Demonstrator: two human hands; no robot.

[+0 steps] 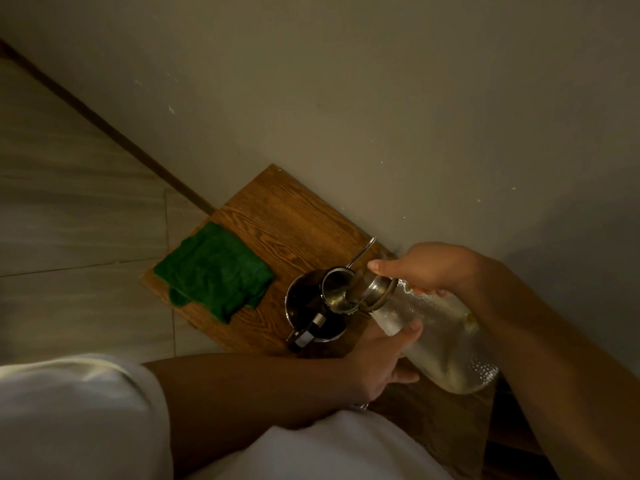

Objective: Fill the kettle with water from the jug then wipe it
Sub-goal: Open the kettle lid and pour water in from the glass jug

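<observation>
A clear glass jug [440, 337] with a metal neck is tipped far over, its mouth [337, 289] above the open steel kettle [313, 311]. The kettle stands on a wooden board [291, 226] with its black handle toward me. My right hand [429, 268] grips the jug from above near the neck, the index finger stretched along the metal collar. My left hand [384, 355] cups the jug's body from below. A thin wire bail sticks up behind the jug's mouth. A folded green cloth [214, 271] lies on the board's left end, apart from the kettle.
The board rests against a plain wall [381, 98] at the back right. Pale floor tiles [69, 220] lie to the left. My white clothing [69, 420] fills the bottom of the view.
</observation>
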